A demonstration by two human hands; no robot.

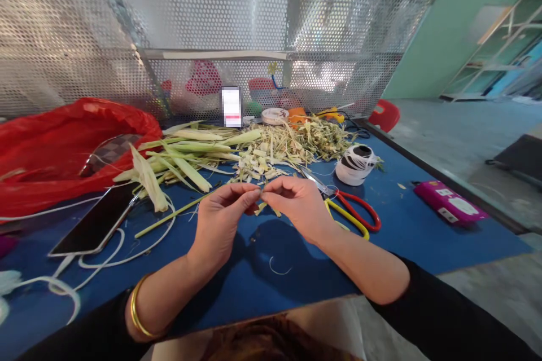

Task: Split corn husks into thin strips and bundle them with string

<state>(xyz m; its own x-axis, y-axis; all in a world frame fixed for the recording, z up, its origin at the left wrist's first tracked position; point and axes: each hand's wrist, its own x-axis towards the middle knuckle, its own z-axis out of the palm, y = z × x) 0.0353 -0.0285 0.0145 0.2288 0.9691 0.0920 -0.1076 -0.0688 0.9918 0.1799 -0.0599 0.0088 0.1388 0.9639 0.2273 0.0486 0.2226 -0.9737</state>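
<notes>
My left hand (pixel 223 215) and my right hand (pixel 297 203) meet fingertip to fingertip above the blue table, both closed in a pinch. Whatever lies between the fingertips is too small and too covered to make out. Pale yellowish bits of plant (pixel 274 210) show just below the fingers. Right of my right hand are scissors (pixel 358 214) with one red and one yellow handle, their blades pointing away from me. Behind the hands lie long green-white husk leaves (pixel 192 149) and a heap of shredded, dried plant pieces (pixel 292 141). A thin green stalk (pixel 169 221) stretches toward my left hand.
A white spool of string (pixel 355 166) stands beyond the scissors. A purple packet (pixel 449 202) lies at the right edge. On the left are a red plastic bag (pixel 139 115), a dark-screened tablet (pixel 95 223) and white cables (pixel 114 262). A lit phone (pixel 231 107) stands before the perforated metal screen (pixel 220 11).
</notes>
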